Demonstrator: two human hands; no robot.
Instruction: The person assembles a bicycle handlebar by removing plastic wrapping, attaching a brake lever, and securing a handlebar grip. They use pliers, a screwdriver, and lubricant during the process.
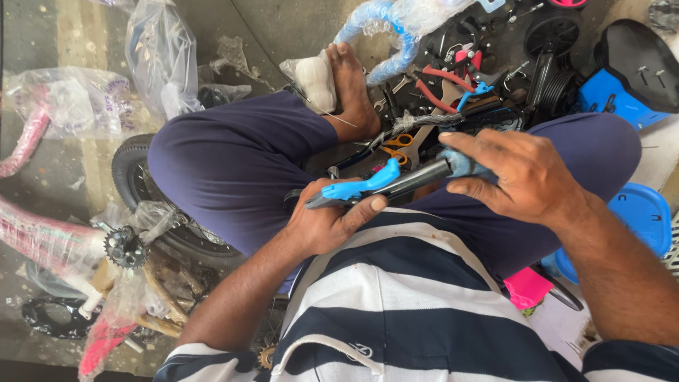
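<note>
Left hand (329, 219) fingers clamp blue brake lever (361, 187) – right hand (520, 177) grips handlebar (424, 177); clear plastic bag (161, 53) upper-left.

- Crowded ahead of hands: pliers (442, 83), scissors (397, 147), black wheel (553, 32) heaped together.
- Knees flank both sides; bare foot (351, 88) blocks centre.
- Open floor (283, 25) only far ahead, past plastic bags (161, 53).

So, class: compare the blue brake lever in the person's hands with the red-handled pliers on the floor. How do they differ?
The blue brake lever is held up over the lap, gripped by the left hand; the red-handled pliers lie untouched on the floor among other tools. The lever is mounted on a dark bar that the right hand also grips; the pliers lie loose. Both are small, with brightly coloured parts.
</note>
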